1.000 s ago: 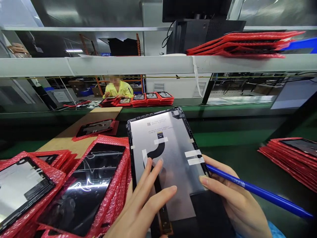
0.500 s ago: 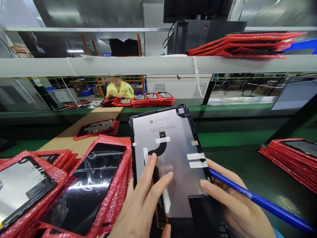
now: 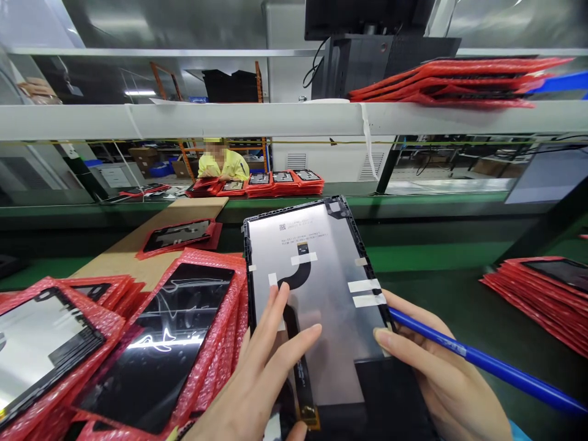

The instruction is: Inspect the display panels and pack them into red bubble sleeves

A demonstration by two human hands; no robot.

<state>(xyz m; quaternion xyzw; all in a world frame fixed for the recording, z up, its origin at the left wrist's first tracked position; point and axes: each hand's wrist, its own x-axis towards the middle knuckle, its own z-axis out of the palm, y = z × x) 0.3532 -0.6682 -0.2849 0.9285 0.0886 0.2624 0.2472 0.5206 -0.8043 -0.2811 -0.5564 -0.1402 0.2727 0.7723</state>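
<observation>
While right hand (image 3: 452, 386) pinches display panel (image 3: 342, 306) by right edge, blue pen (image 3: 487, 359) tucked in, left hand (image 3: 252, 386) spreads fingers over flex cable (image 3: 303, 274), panel beneath, long axis running forward past fingertips

No lettering could be read.
The panel (image 3: 340, 318) bore a square code (image 3: 282, 227) and small printed lines (image 3: 303, 239), all blurred; pale marks (image 3: 452, 346) on the blue rod (image 3: 509, 372) were unclear too.

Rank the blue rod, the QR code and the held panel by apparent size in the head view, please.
Largest to smallest:
1. Held panel
2. Blue rod
3. QR code
</observation>
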